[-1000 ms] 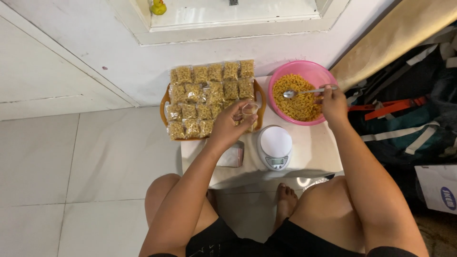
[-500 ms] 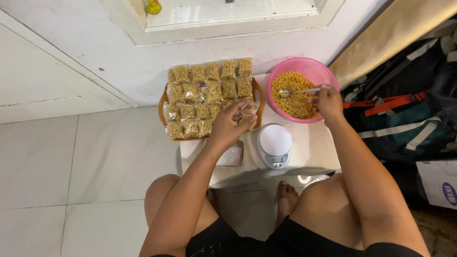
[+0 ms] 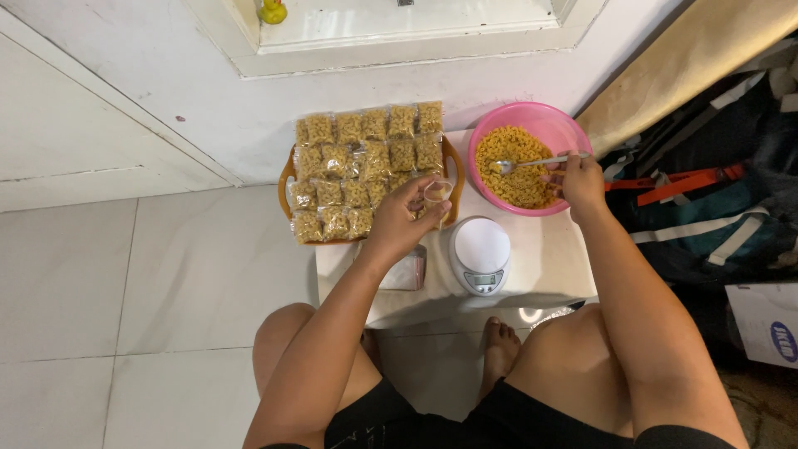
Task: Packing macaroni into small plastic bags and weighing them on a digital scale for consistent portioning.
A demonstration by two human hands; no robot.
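My left hand (image 3: 405,218) holds a small clear plastic bag (image 3: 437,194) open above the low white table (image 3: 544,258), next to the tray. My right hand (image 3: 575,180) grips a metal spoon (image 3: 524,163) whose bowl rests in the yellow macaroni pieces inside a pink bowl (image 3: 559,127). An orange tray (image 3: 286,176) at the left carries several filled, sealed little bags of the same yellow pieces (image 3: 357,166). A white kitchen scale (image 3: 480,253) sits on the table between my arms, with nothing on its plate.
A stack of flat clear bags (image 3: 403,273) lies on the table under my left wrist. A white wall ledge (image 3: 399,41) runs behind. Dark bags with orange straps (image 3: 698,191) crowd the right side. My knees and one foot (image 3: 499,349) are below the table.
My right hand has drawn the spoon slightly back toward the bowl's near right side. My left hand keeps holding the small bag in about the same place.
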